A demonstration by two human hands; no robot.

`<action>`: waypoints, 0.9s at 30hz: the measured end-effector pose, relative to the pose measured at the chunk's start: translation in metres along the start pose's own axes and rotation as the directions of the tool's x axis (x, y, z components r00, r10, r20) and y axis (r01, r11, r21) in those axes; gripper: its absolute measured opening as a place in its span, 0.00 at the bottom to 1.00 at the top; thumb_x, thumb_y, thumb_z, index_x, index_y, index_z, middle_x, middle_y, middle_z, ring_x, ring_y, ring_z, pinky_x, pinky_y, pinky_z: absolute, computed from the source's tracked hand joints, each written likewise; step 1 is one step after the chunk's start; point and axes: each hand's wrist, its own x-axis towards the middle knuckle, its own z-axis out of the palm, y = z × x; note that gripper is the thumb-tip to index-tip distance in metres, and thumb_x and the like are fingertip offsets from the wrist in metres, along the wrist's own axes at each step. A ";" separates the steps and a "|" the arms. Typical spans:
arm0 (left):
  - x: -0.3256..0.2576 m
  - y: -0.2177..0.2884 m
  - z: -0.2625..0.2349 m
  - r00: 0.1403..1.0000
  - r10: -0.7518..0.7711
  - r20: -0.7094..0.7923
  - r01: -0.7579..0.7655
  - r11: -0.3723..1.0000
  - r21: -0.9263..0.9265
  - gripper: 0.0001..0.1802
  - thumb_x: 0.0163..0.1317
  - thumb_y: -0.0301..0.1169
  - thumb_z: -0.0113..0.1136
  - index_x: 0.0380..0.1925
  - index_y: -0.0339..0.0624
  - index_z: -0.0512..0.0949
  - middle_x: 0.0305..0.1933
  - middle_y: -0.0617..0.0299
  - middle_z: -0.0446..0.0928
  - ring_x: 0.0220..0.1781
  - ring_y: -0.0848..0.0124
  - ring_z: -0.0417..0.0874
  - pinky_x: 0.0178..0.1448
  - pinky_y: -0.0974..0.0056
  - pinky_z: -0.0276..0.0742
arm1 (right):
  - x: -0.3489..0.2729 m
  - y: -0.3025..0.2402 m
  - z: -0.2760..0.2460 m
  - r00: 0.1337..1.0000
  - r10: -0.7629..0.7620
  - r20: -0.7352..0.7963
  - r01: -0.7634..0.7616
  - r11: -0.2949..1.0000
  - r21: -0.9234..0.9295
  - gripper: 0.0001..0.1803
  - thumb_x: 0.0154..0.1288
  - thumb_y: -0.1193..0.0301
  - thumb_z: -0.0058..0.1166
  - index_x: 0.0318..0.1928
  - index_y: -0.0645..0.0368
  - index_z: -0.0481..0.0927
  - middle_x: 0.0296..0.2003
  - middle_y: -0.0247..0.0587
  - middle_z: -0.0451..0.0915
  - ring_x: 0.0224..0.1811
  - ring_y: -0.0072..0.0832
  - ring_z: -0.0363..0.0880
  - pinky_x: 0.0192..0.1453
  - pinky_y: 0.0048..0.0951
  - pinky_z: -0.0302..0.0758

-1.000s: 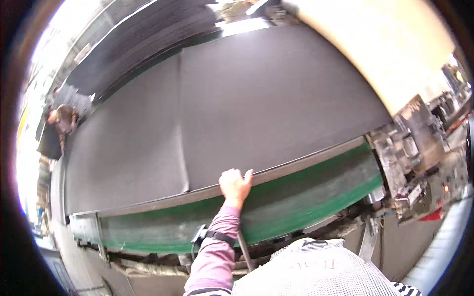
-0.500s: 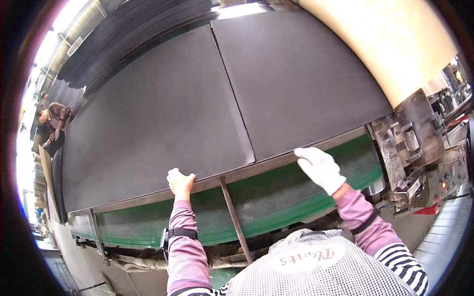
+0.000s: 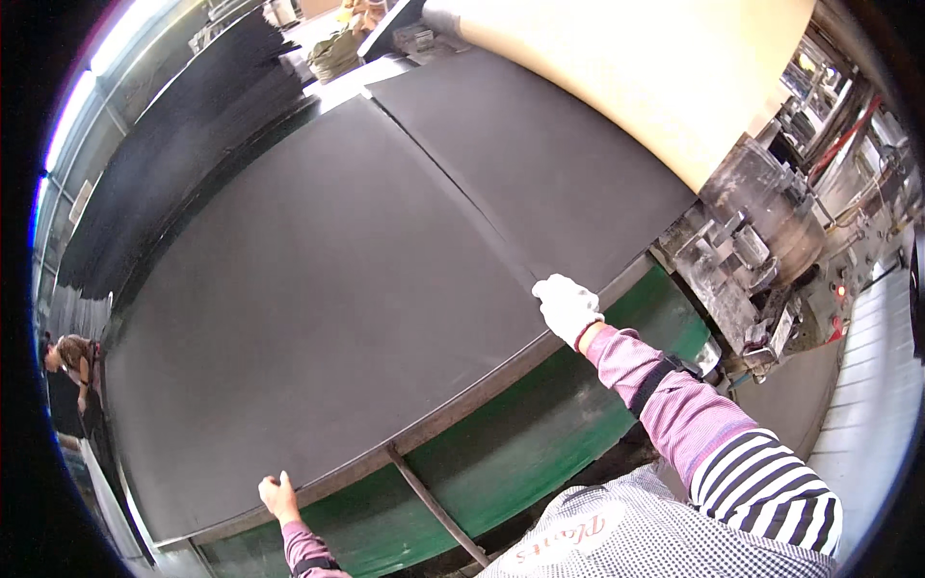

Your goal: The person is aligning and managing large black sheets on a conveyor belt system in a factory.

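A large dark grey sheet [image 3: 318, 299] lies flat on a long green machine bed [image 3: 540, 453]. A second dark sheet [image 3: 540, 164] lies to its right, and the two meet at a seam. My right hand [image 3: 567, 306], in a white glove, grips the near right corner of the large sheet, right at the seam. My bare left hand [image 3: 279, 496] holds the same sheet's near edge far to the left. Both arms wear pink sleeves.
A big beige roller [image 3: 655, 67] runs along the upper right above grey metal machinery [image 3: 752, 260] with red lights. Stacks of dark sheets [image 3: 173, 144] lie at the back left. Another person [image 3: 69, 361] stands at the far left end. A metal brace [image 3: 434, 501] crosses the green bed.
The sheets have slid leftward. My left hand has moved further left along the near edge, and my gloved right hand has gone to the seam corner.
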 end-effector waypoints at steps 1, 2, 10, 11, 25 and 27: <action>0.001 -0.012 -0.005 0.989 -0.068 0.132 0.070 0.997 -0.016 0.14 0.56 0.36 0.66 0.33 0.36 0.77 0.36 0.53 0.76 0.41 0.58 0.77 0.50 0.57 0.73 | 0.005 0.014 -0.003 1.000 0.023 0.005 -0.023 1.000 -0.005 0.11 0.68 0.67 0.43 0.43 0.52 0.79 0.42 0.45 0.78 0.47 0.42 0.80 0.47 0.42 0.78; -0.003 -0.015 -0.003 0.993 0.034 0.117 -0.016 0.989 -0.146 0.13 0.55 0.35 0.66 0.32 0.37 0.77 0.35 0.54 0.75 0.40 0.58 0.76 0.49 0.57 0.73 | 0.010 0.026 -0.007 0.999 0.045 -0.004 -0.045 0.999 -0.007 0.11 0.68 0.67 0.43 0.43 0.52 0.79 0.42 0.45 0.78 0.47 0.42 0.80 0.47 0.42 0.78; -0.042 0.084 0.001 0.868 0.440 0.233 -0.355 0.875 -0.328 0.12 0.56 0.34 0.62 0.32 0.35 0.79 0.38 0.51 0.75 0.44 0.57 0.76 0.51 0.58 0.73 | 0.045 0.115 -0.046 0.971 0.240 -0.002 -0.236 0.951 -0.201 0.12 0.66 0.69 0.44 0.41 0.56 0.82 0.42 0.46 0.81 0.48 0.41 0.82 0.47 0.41 0.80; -0.044 0.102 0.002 0.837 0.490 0.244 -0.395 0.849 -0.352 0.14 0.57 0.37 0.62 0.32 0.34 0.79 0.39 0.50 0.75 0.46 0.55 0.76 0.53 0.57 0.72 | 0.044 0.122 -0.054 0.952 0.301 0.049 -0.280 0.928 -0.247 0.12 0.66 0.69 0.45 0.40 0.56 0.82 0.42 0.46 0.81 0.48 0.41 0.82 0.46 0.40 0.80; -0.148 0.374 0.013 0.798 0.563 0.216 -0.542 0.826 -0.154 0.33 0.60 0.58 0.56 0.34 0.31 0.82 0.41 0.45 0.77 0.48 0.50 0.75 0.53 0.52 0.72 | -0.279 0.089 -0.044 0.989 0.090 0.122 -0.120 0.955 0.272 0.16 0.69 0.60 0.45 0.51 0.48 0.81 0.46 0.35 0.82 0.47 0.32 0.82 0.47 0.31 0.79; -0.154 0.404 0.012 0.776 0.589 0.226 -0.557 0.807 -0.194 0.34 0.60 0.59 0.56 0.35 0.32 0.82 0.38 0.45 0.78 0.46 0.50 0.77 0.52 0.52 0.73 | -0.318 0.089 -0.037 0.937 0.229 0.263 -0.291 0.929 0.230 0.18 0.69 0.56 0.43 0.52 0.45 0.80 0.46 0.35 0.82 0.48 0.34 0.82 0.49 0.35 0.79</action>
